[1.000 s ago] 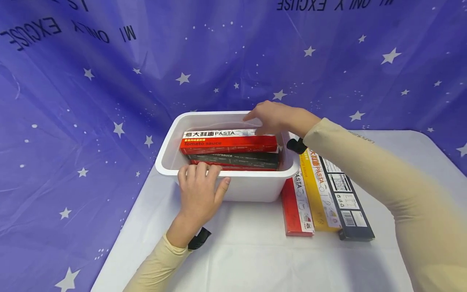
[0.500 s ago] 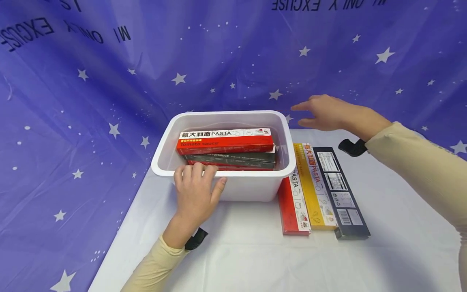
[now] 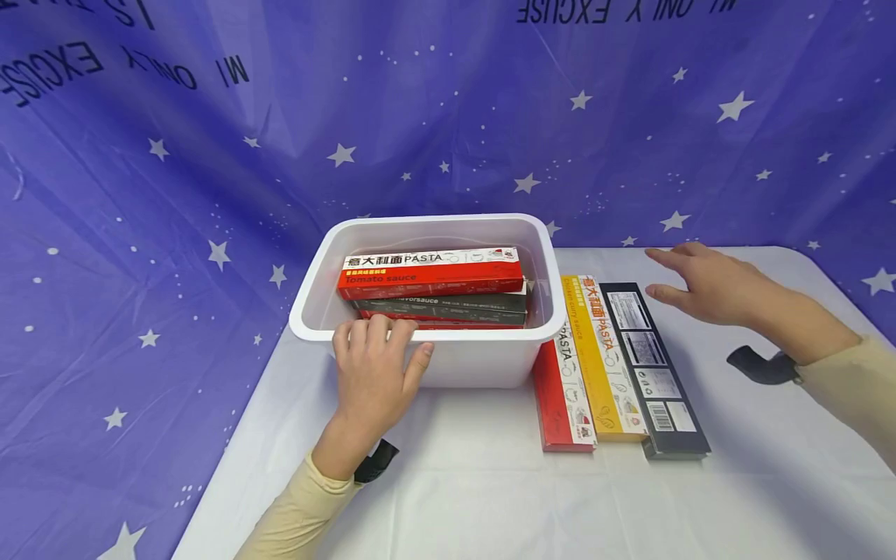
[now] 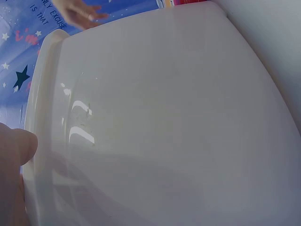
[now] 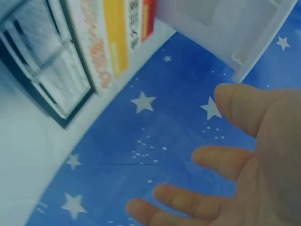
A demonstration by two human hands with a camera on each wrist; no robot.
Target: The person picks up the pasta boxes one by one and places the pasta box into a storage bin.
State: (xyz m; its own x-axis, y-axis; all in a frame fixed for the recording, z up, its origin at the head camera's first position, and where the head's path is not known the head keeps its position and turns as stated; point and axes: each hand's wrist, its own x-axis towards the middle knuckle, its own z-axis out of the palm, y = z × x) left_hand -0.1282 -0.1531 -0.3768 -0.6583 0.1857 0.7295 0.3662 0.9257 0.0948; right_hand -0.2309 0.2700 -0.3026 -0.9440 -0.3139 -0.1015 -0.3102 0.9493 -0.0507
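While the left hand [image 3: 374,373] grips the near rim of the white tub [image 3: 483,362], where pasta boxes [image 3: 432,284] lie stacked, the right hand [image 3: 714,284], fingers relaxed and holding nothing, hovers near the black box [image 3: 652,372]

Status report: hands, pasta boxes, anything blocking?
Left hand gripping white bin by its near rim. Right hand empty beside barcoded black box. Tomato sauce pasta box lies topmost in bin. Nothing seen blocking right hand.

White tub [image 3: 483,364], upright, holding stacked pasta boxes [image 3: 455,305], a red box [image 3: 434,274] on top; left hand [image 3: 374,377] grips its near rim. Right hand [image 3: 721,286], fingers extended, near a flat black box [image 3: 654,369] at right.
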